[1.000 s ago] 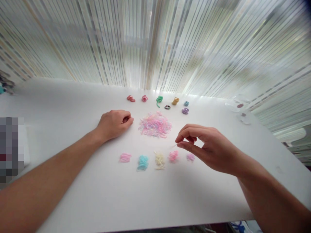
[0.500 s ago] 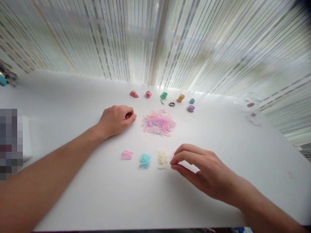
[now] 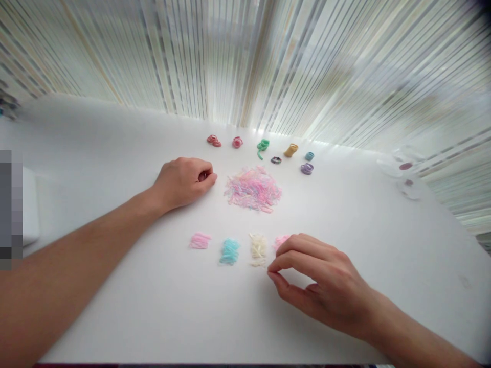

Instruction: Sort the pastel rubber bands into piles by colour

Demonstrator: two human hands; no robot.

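Note:
My left hand (image 3: 186,179) rests on the white table with its fingers curled and thumb against them, left of a loose heap of thin pastel rubber bands (image 3: 253,190), mostly pink. What it holds, if anything, is hidden. My right hand (image 3: 318,278) is in a pinch, thumb and fingertip together, just below and right of a cream pile (image 3: 258,249) of bands. Anything in the pinch is too small to make out. A pink pile (image 3: 282,241) is partly covered by this hand. Farther left lie a blue pile (image 3: 229,251) and another pink pile (image 3: 200,240).
Along the back of the table (image 3: 164,317) sit small coiled items: red (image 3: 214,141), pink (image 3: 237,142), green (image 3: 263,146), yellow (image 3: 291,150), blue (image 3: 309,156) and purple (image 3: 307,168). A dark ring (image 3: 276,160) lies among them. Clear plastic pieces (image 3: 402,166) stand right, beside the string curtain (image 3: 230,61).
My right hand has shifted slightly down, from beside the cream pile to its lower right corner, uncovering more of the right-hand pink pile. My left hand stays in place; the view has moved a little.

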